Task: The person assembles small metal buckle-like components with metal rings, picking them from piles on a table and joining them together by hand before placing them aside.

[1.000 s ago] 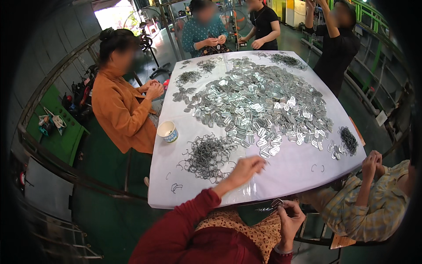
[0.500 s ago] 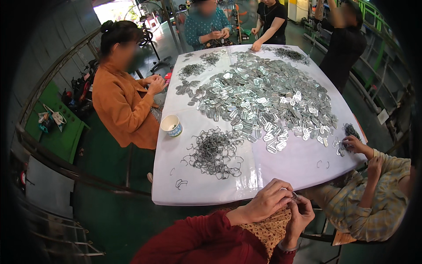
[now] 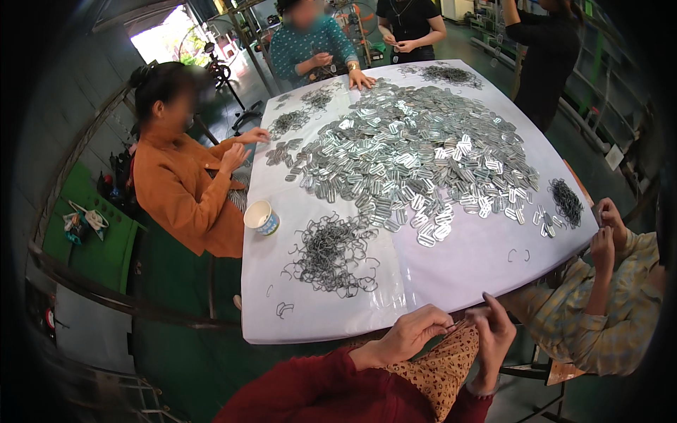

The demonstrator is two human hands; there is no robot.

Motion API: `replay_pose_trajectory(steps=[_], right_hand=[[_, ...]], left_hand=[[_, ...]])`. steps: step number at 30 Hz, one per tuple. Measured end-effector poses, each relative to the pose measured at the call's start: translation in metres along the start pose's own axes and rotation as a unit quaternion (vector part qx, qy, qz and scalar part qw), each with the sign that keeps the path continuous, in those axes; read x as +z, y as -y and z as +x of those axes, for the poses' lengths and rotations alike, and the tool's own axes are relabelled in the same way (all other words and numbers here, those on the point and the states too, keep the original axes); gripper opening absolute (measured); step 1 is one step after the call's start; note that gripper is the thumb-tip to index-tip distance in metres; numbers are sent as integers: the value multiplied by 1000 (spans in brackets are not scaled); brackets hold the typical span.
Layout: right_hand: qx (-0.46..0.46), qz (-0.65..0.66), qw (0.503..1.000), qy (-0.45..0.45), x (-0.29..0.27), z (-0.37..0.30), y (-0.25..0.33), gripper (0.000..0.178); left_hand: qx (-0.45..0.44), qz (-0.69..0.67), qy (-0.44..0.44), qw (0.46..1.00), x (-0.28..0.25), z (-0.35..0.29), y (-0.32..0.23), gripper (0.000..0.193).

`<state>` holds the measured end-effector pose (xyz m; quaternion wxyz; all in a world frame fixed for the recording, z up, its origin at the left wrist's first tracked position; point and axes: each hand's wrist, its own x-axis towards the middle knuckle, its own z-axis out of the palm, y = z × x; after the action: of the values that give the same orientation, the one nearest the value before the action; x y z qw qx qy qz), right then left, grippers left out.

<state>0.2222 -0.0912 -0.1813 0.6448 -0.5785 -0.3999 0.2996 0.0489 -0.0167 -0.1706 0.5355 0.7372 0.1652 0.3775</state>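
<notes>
Over my lap, just off the table's near edge, my left hand (image 3: pixel 411 337) pinches thumb and forefinger together. My right hand (image 3: pixel 493 331) is beside it with one finger raised and the others curled in. A thin, dark sliver shows between the fingertips of both hands, too small to name. Nearest to my hands on the white-covered table (image 3: pixel 465 275) is a tangled heap of dark bent wire hooks (image 3: pixel 331 255). Beyond it spreads a large pile of flat, oval, slotted silver metal plates (image 3: pixel 423 162).
A paper cup (image 3: pixel 261 220) stands at the table's left edge. Smaller hook heaps lie at the far left and beside a person in plaid (image 3: pixel 599 317) on the right. A person in an orange jacket (image 3: pixel 180 183) sits left; other people are at the far side.
My hands have drawn slightly apart, and my right forefinger has lifted. The view has shifted a little. The person in teal has put a hand on the plate pile; the plaid-clad person's hand has left the table.
</notes>
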Motion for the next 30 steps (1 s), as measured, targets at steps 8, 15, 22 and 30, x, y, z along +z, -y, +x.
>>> replay_pose_trajectory(steps=[8, 15, 22, 30], right_hand=[[-247, -332, 906, 91, 68, 136, -105, 30], [-196, -476, 831, 209, 78, 153, -119, 20], [-164, -356, 904, 169, 47, 153, -127, 23], [-279, -442, 845, 111, 38, 149, -121, 21]], left_hand=[[-3, 12, -3, 1000, 2, -13, 9, 3], [4, -17, -2, 1000, -3, -13, 5, 7], [40, -33, -32, 998, -1, -26, 15, 12], [39, -25, -42, 998, 1, -42, 16, 13]])
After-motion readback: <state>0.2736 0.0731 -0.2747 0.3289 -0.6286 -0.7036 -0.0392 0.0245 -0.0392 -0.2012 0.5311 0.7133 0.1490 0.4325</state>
